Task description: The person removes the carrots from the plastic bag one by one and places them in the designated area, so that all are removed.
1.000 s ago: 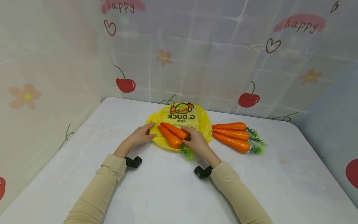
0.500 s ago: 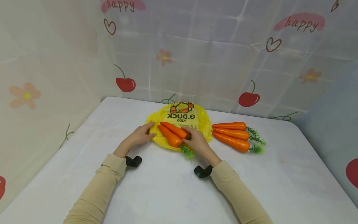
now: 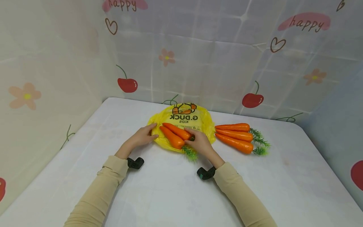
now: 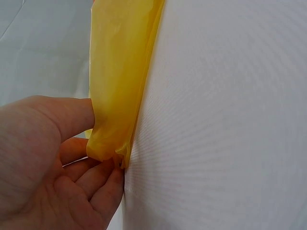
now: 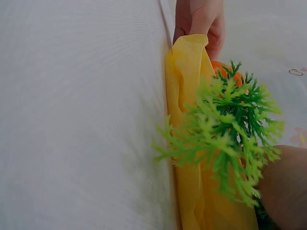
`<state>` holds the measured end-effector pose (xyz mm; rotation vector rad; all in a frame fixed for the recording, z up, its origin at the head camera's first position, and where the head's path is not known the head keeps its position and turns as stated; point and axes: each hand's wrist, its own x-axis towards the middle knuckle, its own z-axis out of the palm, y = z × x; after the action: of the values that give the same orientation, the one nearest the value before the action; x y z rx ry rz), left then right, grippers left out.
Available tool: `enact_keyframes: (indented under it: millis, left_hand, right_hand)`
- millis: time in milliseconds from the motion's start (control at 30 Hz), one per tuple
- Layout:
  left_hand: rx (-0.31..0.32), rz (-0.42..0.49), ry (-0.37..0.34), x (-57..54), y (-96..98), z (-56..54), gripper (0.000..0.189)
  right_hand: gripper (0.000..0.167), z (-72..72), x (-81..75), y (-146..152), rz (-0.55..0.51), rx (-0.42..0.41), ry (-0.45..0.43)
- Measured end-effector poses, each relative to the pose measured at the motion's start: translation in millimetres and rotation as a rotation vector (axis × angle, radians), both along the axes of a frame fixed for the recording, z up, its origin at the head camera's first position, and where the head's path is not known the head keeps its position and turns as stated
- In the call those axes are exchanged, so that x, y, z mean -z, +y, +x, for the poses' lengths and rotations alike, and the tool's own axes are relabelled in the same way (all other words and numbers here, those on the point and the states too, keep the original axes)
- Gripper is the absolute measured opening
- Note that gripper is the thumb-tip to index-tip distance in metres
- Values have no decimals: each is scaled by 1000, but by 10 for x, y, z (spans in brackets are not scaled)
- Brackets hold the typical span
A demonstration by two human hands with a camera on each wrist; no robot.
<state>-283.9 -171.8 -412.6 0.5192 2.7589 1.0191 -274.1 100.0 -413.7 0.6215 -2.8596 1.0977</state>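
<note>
A yellow plastic bag [image 3: 158,119] printed "G.DUCK KIDS" lies flat at the back middle of the table. Two orange carrots with green tops rest side by side on it, an upper one [image 3: 175,129] and a lower one [image 3: 171,138]. My left hand [image 3: 141,137] pinches the bag's left edge; in the left wrist view the thumb lies over the yellow plastic [image 4: 117,86] and fingers reach beneath. My right hand [image 3: 200,142] holds the upper carrot at its leafy end, mostly covering its greens. The lower carrot's feathery leaves [image 5: 220,129] fill the right wrist view.
To the bag's right, three more carrots [image 3: 234,136] lie in a row, tips toward the bag and leaves pointing right. The white table [image 3: 170,189] meets a printed curtain [image 3: 210,63] at its back edge.
</note>
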Motion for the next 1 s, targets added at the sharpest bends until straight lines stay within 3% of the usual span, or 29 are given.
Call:
enact_keyframes:
  millis: [1000]
  left_hand:
    - [6,25,-2,-4,-2,4,62]
  right_hand:
    - [60,14,-178,50,-86,36,-93]
